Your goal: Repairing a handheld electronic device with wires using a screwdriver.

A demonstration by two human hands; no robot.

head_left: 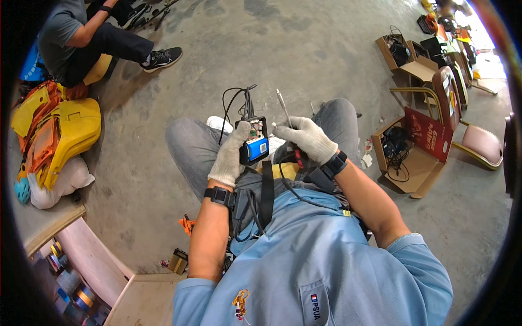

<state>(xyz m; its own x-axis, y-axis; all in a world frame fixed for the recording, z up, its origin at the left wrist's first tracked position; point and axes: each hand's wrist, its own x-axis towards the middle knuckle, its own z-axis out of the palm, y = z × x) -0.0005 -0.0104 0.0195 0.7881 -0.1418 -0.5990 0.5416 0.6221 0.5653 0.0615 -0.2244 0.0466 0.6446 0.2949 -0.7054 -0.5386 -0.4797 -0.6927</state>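
My left hand point(232, 152), in a pale knitted glove, is closed around the left side of a small open black case point(263, 124). Inside the case, a circuit board point(255, 130) shows above a blue battery pack point(257, 148) with a printed label. Black cables point(247, 103) run out of the case's far end. My right hand point(310, 138), gloved too, is just right of the case with its fingers closed on a slim silver rod-shaped tool point(281, 103) pointing away from me. Below that hand, a red and black piece point(298, 158) shows partly; whether it belongs to the tool, I cannot tell.
Yellow and orange plastic shells point(76, 136) are piled at the left, near a seated person point(76, 38). At the right are a cardboard box point(421, 176) with black cables and a chair point(481, 144). A dark cable point(304, 198) hangs across my lap.
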